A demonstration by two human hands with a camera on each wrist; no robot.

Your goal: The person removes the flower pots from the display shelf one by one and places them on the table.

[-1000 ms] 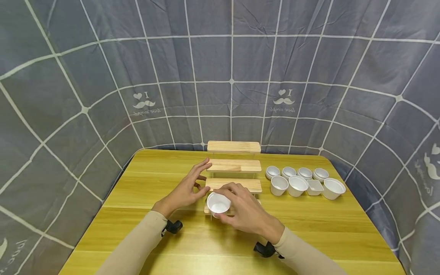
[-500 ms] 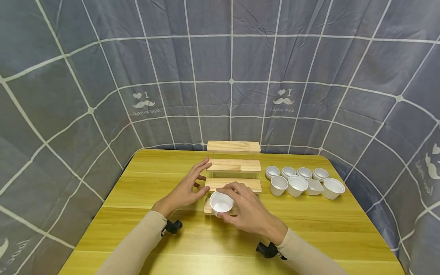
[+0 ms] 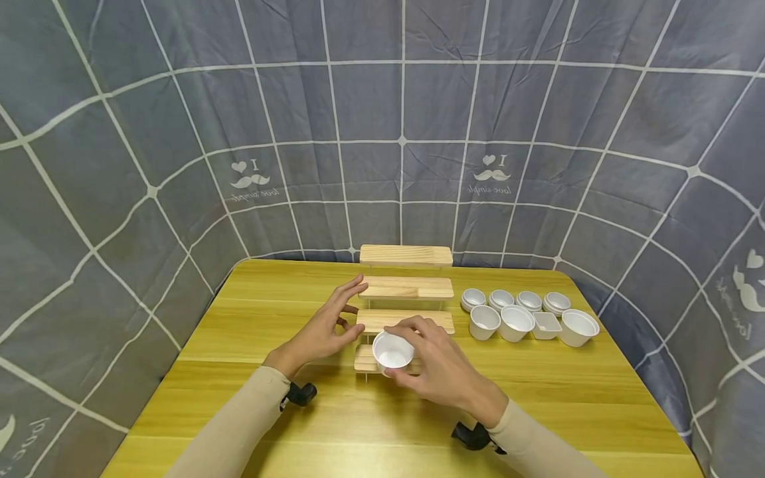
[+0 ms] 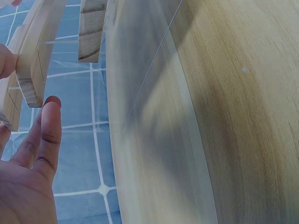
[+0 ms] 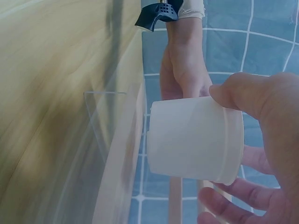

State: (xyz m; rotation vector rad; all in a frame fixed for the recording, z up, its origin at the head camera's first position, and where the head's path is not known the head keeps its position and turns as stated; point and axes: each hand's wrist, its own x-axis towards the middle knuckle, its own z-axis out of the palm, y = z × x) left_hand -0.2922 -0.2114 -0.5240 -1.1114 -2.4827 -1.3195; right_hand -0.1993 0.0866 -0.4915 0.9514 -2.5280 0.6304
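My right hand (image 3: 447, 372) pinches a white plastic cup (image 3: 394, 353) at its rim, mouth up, above the lowest step of a wooden tiered stand (image 3: 406, 287). In the right wrist view, the thumb lies on one side of the cup (image 5: 189, 140) and fingers on the other, with its base a short way from a wooden shelf (image 5: 119, 158). My left hand (image 3: 318, 337) is at the stand's left end, thumb and fingertips right at the shelf ends. Mostly straight fingers (image 4: 51, 135) reach along the shelf ends in the left wrist view.
On the right of the yellow wooden table (image 3: 269, 411) stand several white cups: small stacked ones (image 3: 474, 299) behind, larger ones (image 3: 517, 323) and a square one (image 3: 546, 326) in front. A grey gridded curtain (image 3: 370, 106) surrounds the table.
My right hand has moved the cup slightly to the right along the lowest step, uncovering more of that step's left part. The left hand has stayed in place.
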